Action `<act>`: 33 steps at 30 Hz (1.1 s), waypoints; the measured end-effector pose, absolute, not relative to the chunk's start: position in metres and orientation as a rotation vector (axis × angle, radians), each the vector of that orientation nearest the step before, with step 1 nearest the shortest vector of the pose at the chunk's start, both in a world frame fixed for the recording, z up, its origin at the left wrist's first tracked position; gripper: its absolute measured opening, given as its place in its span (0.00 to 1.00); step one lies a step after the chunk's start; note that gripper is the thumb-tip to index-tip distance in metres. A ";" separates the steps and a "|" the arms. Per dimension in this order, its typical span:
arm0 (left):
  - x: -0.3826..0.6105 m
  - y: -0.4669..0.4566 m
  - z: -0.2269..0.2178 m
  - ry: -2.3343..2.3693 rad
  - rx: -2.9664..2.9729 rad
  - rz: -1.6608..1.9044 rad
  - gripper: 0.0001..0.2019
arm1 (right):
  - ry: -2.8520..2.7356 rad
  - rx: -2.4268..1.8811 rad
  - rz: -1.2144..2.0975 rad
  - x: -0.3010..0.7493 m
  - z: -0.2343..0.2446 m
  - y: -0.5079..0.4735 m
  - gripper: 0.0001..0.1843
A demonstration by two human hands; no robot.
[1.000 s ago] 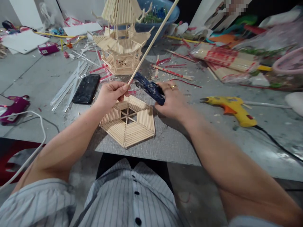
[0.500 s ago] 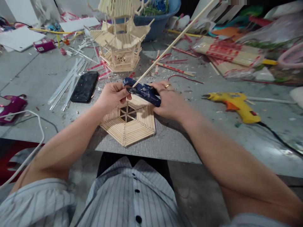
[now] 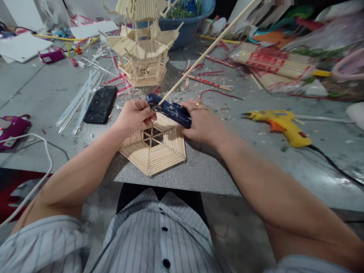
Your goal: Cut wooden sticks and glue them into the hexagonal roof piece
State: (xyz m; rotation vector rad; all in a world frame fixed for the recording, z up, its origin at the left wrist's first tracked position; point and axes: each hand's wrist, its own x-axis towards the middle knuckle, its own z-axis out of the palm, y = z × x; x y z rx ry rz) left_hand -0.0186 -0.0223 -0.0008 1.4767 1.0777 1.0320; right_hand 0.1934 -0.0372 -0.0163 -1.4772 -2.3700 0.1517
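My left hand (image 3: 133,115) is closed, pinching the near end of a long thin wooden stick (image 3: 210,47) that slants up to the far right. My right hand (image 3: 203,121) grips the handles of dark blue cutters (image 3: 169,108), whose jaws meet the stick right beside my left fingers. Both hands hover over a flat hexagonal panel of wooden sticks (image 3: 155,149) lying on a grey mat (image 3: 199,170). Beyond them stands a tiered pagoda model of sticks (image 3: 142,49).
A yellow glue gun (image 3: 280,123) with a black cord lies to the right. A black phone (image 3: 100,104) and clear glue sticks (image 3: 78,100) lie to the left. Packs of sticks (image 3: 273,64), a blue basin (image 3: 189,17), a magenta tool (image 3: 13,129) and a white cable (image 3: 40,170) surround the workspace.
The stick has tilted lower and further to the right. The cutters swung left and closed in on the stick's near end, next to my left fingers.
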 end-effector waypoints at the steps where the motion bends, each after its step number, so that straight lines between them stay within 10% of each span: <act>1: -0.018 -0.022 -0.001 1.075 1.467 1.027 0.12 | -2.377 -1.483 0.156 0.193 -0.016 -0.037 0.31; 33: -0.010 -0.012 0.009 1.195 1.443 1.006 0.14 | -2.431 -1.721 0.186 0.189 0.006 -0.031 0.21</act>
